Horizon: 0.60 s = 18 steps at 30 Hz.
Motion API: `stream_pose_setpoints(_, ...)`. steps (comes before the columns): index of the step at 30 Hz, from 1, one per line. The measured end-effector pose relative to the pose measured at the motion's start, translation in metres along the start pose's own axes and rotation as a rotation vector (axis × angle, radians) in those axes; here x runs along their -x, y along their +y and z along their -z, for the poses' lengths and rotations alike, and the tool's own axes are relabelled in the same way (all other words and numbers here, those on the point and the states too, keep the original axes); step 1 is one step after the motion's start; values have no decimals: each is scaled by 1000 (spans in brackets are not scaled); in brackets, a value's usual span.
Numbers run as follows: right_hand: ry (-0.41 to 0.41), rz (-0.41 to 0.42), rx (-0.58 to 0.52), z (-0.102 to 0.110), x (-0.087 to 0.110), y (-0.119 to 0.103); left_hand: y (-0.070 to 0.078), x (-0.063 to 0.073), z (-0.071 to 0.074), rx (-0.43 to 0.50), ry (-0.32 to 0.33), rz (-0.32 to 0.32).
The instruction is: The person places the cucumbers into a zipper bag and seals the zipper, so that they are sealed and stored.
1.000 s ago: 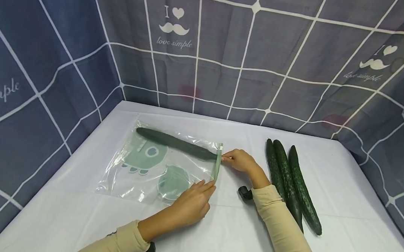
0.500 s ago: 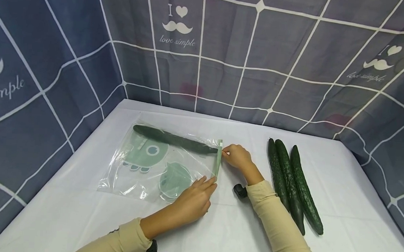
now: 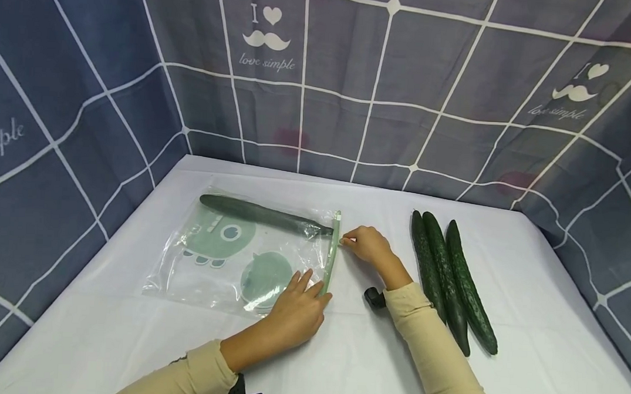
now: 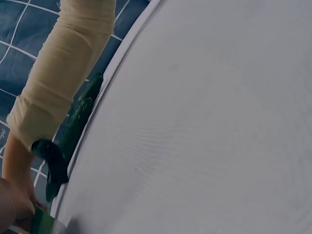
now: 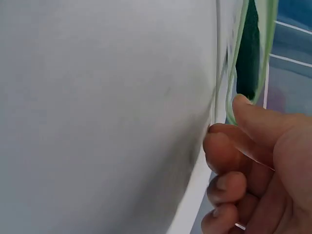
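Observation:
A clear zip bag (image 3: 185,279) with green cartoon prints lies flat on the white table, its green-edged mouth (image 3: 332,256) toward the right. One cucumber (image 3: 262,215) is inside along the far side, its tip near the mouth. The left hand (image 3: 297,311) rests on the bag's near right corner with fingers spread. With thumb and forefinger, the right hand (image 3: 367,244) pinches the lip of the mouth. In the right wrist view the green rim (image 5: 267,58) stands apart as a loop around the cucumber's dark end (image 5: 247,58), above the right thumb (image 5: 258,117).
Several cucumbers (image 3: 452,279) lie side by side on the table to the right, beyond the right forearm. A grey checked curtain (image 3: 329,121) borders the table (image 3: 371,364) at the back and sides. Black wrist cameras (image 3: 376,298) sit on both wrists.
The left fingers have spread and moved slightly left onto the bag. The cucumber in the bag lies further from the mouth, its tip inside the rim. The right hand keeps its pinch.

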State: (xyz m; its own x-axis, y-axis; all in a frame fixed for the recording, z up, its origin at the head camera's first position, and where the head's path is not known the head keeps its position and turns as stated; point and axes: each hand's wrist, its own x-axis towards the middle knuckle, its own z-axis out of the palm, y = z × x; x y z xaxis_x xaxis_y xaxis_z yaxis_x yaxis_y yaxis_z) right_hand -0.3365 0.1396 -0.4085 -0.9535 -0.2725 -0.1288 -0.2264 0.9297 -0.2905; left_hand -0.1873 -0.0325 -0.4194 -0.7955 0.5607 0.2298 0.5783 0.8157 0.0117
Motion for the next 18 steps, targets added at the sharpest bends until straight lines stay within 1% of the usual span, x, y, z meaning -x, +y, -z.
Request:
stream_pose_setpoints(3, -8, -4, -22, 5, 15, 9, 0, -2, -1, -30, 16, -1)
stream_pose_setpoints(6, -14, 6, -65, 12, 34, 19, -2, -3, -2, -28, 82, -6)
stream_pose_setpoints(10, -4, 17, -118, 20, 66, 36, -4, -4, -5, -17, 195, -10)
stream_pose_setpoints(12, 22, 9, -132, 24, 84, 46, -5, -5, -6, -16, 226, 1)
stream_pose_setpoints(14, 63, -12, -120, 27, 102, 55, -5, -6, -6, -7, 242, 28)
stream_pose_setpoints(18, 180, -78, -28, 28, 135, 70, -3, -9, -5, 64, 255, 87)
